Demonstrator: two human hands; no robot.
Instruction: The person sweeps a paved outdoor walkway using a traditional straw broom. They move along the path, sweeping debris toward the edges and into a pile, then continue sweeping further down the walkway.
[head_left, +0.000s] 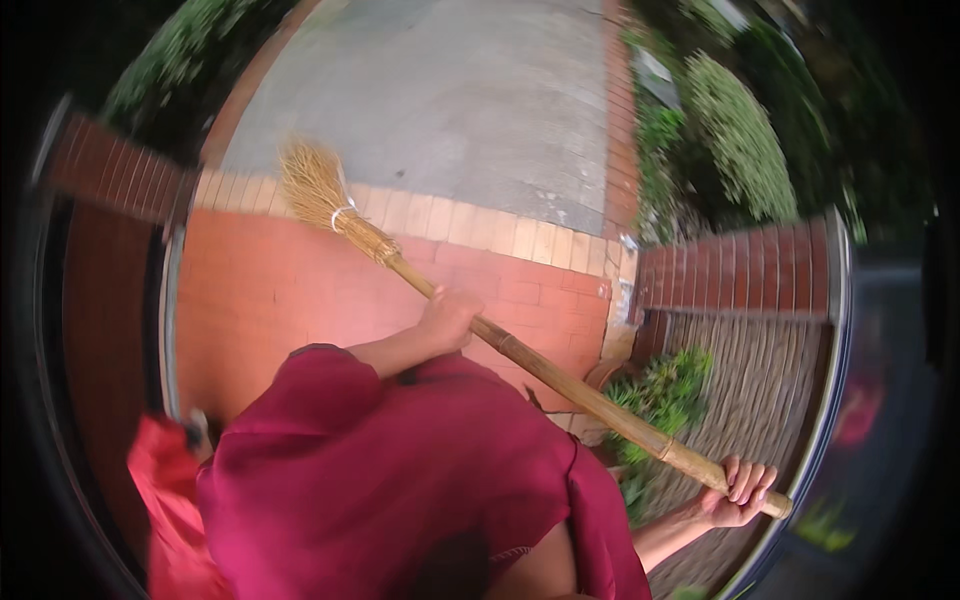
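Observation:
A long bamboo broom handle runs from upper left to lower right across the front of my body. My left hand is closed round it near the bristle end. Near the handle's far right end, my right hand grips it with the fingers curled over the top. The straw broom head, bound with a white tie, points to the upper left. It is over the edge between the red tiled floor and the grey paving; whether it touches the ground I cannot tell.
Beyond a row of pale edging bricks lies grey paving. Brick walls stand at left and right. A green potted plant is by my right arm. Red cloth hangs at lower left. Shrubs flank the paving.

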